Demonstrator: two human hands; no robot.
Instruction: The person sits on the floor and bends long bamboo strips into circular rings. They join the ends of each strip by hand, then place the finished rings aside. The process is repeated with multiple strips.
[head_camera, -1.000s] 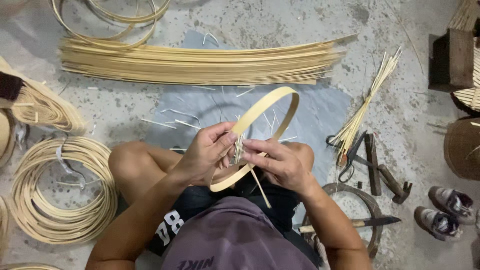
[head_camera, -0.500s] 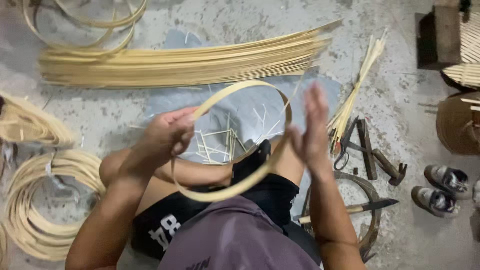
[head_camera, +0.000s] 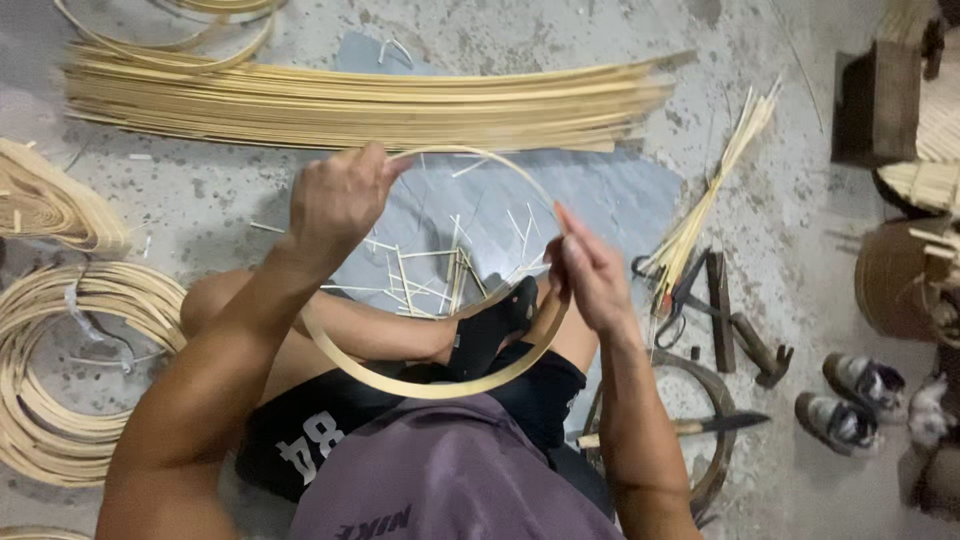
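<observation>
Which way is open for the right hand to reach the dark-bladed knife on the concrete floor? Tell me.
Probably yes: the knife lies bare beside the right forearm, nothing over it, but the right hand presses the pale bamboo hoop.

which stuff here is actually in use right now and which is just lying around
In use:
- pale bamboo strip hoop, held upright over the lap
- left hand, gripping the hoop's top left
- right hand, flat against the hoop's right side

Lying about:
- long bundle of pale bamboo strips
- coiled pale strips
- dark metal scissors
- long-bladed knife
- pair of grey shoes

cane coils (head_camera: 60, 370) cut off left
</observation>
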